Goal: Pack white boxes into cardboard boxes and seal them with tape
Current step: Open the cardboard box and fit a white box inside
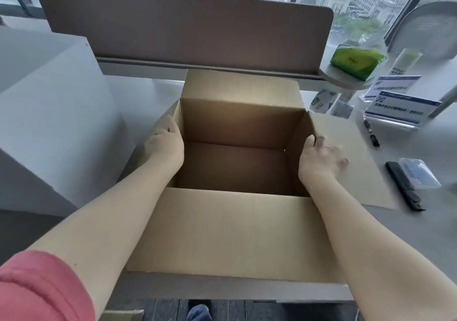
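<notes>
Nothing really readable here, the two blue-and-white sign cards [401, 108] have printed characters but they're too blurry.

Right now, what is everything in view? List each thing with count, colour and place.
cardboard box: one, brown, open and empty, centre of desk
white boxes: at least one, white, left of the cardboard box
desk divider: one, brown, behind the cardboard box
tissue pack: one, green, far right
sign holders: two, clear with blue-white cards, right
pen: one, black, right
utility knife: one, black, right
hands: left hand on left flap, right hand on right flap
</notes>
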The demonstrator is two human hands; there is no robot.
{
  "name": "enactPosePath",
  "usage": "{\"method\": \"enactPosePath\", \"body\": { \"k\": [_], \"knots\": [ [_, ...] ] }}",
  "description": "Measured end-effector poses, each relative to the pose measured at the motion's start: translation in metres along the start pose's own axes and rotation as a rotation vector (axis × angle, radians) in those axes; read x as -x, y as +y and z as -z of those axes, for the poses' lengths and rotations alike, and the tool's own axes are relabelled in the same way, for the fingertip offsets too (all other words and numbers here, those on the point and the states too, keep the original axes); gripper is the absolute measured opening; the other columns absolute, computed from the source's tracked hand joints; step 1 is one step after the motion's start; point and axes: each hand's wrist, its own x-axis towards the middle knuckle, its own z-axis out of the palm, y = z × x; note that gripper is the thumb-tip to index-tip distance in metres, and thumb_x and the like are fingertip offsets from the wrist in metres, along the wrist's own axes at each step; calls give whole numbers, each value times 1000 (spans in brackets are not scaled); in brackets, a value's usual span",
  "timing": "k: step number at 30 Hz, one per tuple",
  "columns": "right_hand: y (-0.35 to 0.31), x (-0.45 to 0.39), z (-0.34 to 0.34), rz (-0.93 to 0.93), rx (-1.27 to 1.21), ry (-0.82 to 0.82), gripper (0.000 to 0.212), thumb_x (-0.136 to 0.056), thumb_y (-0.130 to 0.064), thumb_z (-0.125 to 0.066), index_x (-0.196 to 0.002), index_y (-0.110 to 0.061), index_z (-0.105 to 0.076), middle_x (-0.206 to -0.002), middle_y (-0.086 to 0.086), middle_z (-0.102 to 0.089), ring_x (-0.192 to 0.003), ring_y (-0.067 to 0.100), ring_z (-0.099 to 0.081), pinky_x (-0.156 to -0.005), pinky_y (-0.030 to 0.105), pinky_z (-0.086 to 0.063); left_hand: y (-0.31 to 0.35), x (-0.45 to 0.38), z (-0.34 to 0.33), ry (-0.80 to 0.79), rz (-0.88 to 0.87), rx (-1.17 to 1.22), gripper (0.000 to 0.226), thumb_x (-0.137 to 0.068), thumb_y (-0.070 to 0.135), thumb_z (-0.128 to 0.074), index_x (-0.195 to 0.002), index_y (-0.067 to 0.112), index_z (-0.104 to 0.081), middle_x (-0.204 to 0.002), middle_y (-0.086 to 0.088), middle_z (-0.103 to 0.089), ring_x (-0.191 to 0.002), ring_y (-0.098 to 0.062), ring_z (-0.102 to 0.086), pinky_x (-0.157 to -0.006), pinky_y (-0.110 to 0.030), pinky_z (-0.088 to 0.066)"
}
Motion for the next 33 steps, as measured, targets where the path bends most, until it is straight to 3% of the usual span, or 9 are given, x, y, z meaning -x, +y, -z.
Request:
{"method": "enactPosePath", "body": {
  "k": [2, 6, 10, 13, 16, 19, 24, 29, 33],
  "knots": [
    [4, -4, -2, 27, -105, 14, 65, -91, -1, -38, -148, -12, -10, -145, 14, -26, -125, 41, -39, -98, 47, -38, 0, 0, 0, -4, 8, 41, 77, -90, -5, -42, -148, 3, 9, -139, -29, -34, -124, -40, -45, -97, -42, -44],
    [7, -7, -1, 67, -201, 34, 68, -89, 7, -38, -149, -10, -10, -138, 19, -32, -119, 41, -48, -93, 44, -43, 2, 0, 3, -6, 14, 111, 73, -91, -5, -41, -149, 6, 4, -140, -28, -35, -126, -41, -42, -99, -44, -42],
    [11, -10, 1, 83, -203, 53, 67, -89, 7, -39, -147, -8, -12, -137, 19, -35, -119, 40, -46, -91, 44, -43, 5, -1, 3, -8, -11, 108, 72, -91, -5, -39, -149, 4, 3, -139, -29, -38, -124, -42, -45, -98, -44, -43],
    [9, -9, 4, 81, -154, 18, 61, -91, -1, -41, -146, -7, -16, -140, 21, -32, -125, 39, -39, -100, 43, -38, 5, -1, 9, -40, 7, 115, 73, -92, 2, -43, -149, 7, 1, -141, -25, -38, -125, -40, -44, -98, -42, -43],
    [5, 0, 11, 59, -160, -5, 50, -92, -14, -44, -138, -4, -30, -145, 21, -29, -131, 39, -31, -107, 44, -29, -2, 2, 16, -52, 21, 246, 62, -93, 19, -48, -146, 6, -19, -142, -21, -37, -129, -38, -39, -100, -42, -40],
    [-6, 13, 23, 133, -331, 39, 40, -91, -15, -45, -129, -4, -43, -139, 18, -39, -128, 37, -35, -105, 43, -31, -7, 13, 27, 56, -60, 426, 48, -93, 25, -49, -135, 5, -40, -136, -17, -44, -126, -34, -42, -99, -39, -39],
    [-46, 42, 48, 327, -605, 67, 40, -91, -13, -46, -130, -3, -47, -132, 18, -47, -124, 33, -42, -101, 39, -35, -34, 53, 60, 254, -143, 690, 42, -95, 22, -48, -134, 8, -43, -128, -10, -57, -119, -28, -52, -98, -35, -40],
    [-108, 80, 73, 532, -741, 3, 38, -93, -14, -45, -129, -2, -49, -132, 14, -52, -124, 27, -45, -99, 30, -35, -96, 85, 86, 439, -13, 817, 30, -94, 17, -46, -120, 8, -58, -122, -6, -62, -112, -21, -56, -87, -20, -37],
    [-160, 119, 91, 688, -815, -59, 38, -94, -18, -46, -128, -2, -49, -131, 12, -55, -122, 26, -48, -96, 29, -37, -152, 108, 96, 566, 142, 862, 26, -93, 16, -47, -113, 9, -62, -118, -4, -65, -110, -21, -57, -75, -16, -32]
  ]
}}
